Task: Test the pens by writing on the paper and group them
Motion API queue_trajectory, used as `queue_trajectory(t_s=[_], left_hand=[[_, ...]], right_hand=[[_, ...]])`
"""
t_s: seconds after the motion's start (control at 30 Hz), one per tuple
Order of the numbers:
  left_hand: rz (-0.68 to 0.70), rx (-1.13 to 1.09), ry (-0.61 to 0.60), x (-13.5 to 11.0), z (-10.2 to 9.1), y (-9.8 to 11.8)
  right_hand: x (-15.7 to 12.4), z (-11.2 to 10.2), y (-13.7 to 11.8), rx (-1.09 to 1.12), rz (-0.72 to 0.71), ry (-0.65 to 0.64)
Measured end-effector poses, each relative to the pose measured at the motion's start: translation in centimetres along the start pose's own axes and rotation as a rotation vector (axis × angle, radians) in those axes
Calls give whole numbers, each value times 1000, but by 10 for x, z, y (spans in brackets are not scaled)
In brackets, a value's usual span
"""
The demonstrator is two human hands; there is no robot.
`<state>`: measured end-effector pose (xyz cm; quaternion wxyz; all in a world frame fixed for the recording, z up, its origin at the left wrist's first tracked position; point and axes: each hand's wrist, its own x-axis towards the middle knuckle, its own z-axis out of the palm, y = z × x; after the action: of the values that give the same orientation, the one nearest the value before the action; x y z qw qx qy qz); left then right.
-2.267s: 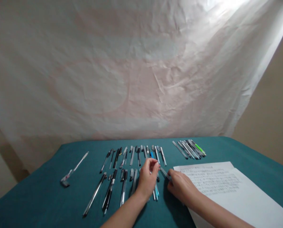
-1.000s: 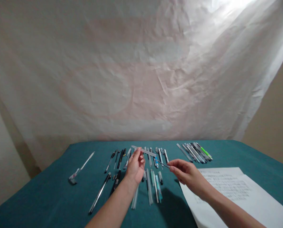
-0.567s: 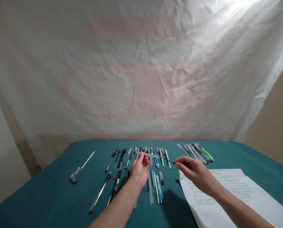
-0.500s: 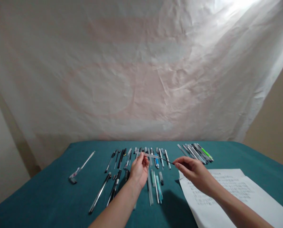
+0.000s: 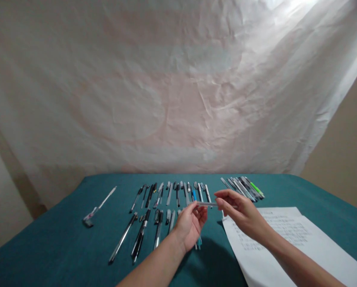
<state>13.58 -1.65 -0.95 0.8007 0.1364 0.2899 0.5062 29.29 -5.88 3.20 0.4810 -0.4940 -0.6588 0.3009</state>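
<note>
A slim translucent pen barrel (image 5: 207,204) lies level between my two hands, above the table. My left hand (image 5: 190,226) is closed on its left end, pinching with the thumb and fingertips. At the other end, my right hand (image 5: 241,211) pinches the thin pen refill, most of which is hidden by the barrel and my fingers. Below and behind my left hand lie teal and white pens (image 5: 199,242), largely covered by the hand and forearm.
Capped pens and separate caps lie in a back row (image 5: 178,195) and a front row (image 5: 141,235) on the green tablecloth (image 5: 61,247). A pen group (image 5: 244,187) lies back right, written paper sheets (image 5: 274,235) at right, and a white stick-like item (image 5: 99,207) at left.
My hands have come closer together, the left moving right. The dark refill that showed between them has slid into the barrel. The view has shifted slightly.
</note>
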Motion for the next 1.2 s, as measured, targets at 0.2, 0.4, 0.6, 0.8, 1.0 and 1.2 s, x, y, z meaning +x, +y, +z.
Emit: queue_trajectory(t_s=[0.2, 0.4, 0.6, 0.8, 1.0, 1.2], left_hand=[[-11, -73, 21, 7, -5, 8], [98, -83, 31, 12, -10, 8], [145, -50, -2, 10, -10, 1], [167, 0, -26, 8, -11, -7], [197, 42, -31, 8, -13, -10], [237, 45, -4, 10, -17, -9]], right_hand=[[1, 5, 8, 53, -25, 28], [-8, 34, 44, -391, -108, -230], [-16, 53, 52, -549, -113, -273], [-14, 52, 58, -560, -84, -242], [-17, 52, 58, -656, -70, -213], [-8, 38, 60, -464, -55, -82]])
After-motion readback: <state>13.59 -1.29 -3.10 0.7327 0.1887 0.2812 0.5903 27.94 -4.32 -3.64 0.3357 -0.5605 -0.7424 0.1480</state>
